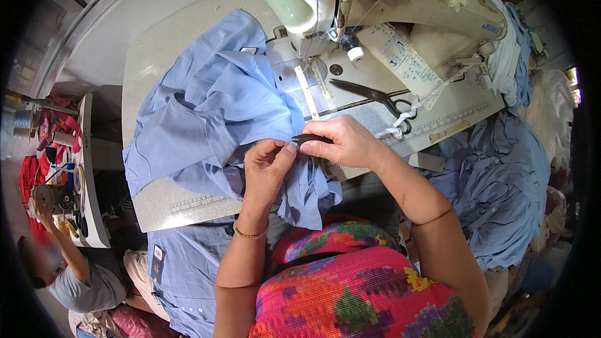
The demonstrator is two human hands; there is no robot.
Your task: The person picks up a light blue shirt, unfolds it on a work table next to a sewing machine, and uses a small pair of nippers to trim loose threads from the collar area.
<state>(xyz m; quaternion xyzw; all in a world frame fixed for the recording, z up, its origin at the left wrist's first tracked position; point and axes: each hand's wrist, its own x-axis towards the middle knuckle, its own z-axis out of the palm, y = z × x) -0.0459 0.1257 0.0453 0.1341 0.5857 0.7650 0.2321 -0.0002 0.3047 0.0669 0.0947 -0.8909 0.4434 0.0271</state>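
Note:
A light blue shirt (206,106) lies bunched over the left of the sewing table, part of it hanging over the front edge. My left hand (268,166) is closed, pinching the shirt's edge between thumb and fingertips. In my right hand (347,141) is a small dark pair of thread snips (308,138), its tip at the left fingertips and the cloth there. Whether the blades touch a thread is too small to tell. Beyond the hands, a narrow white strip (307,92) lies near the presser foot of the sewing machine (400,9).
Black scissors (366,91) and a twisted white cord (397,126) lie right of the needle. Blue garments are heaped at the right (494,181) and on my lap's left (194,275). Another person (87,281) works at a white table (94,213) on the far left.

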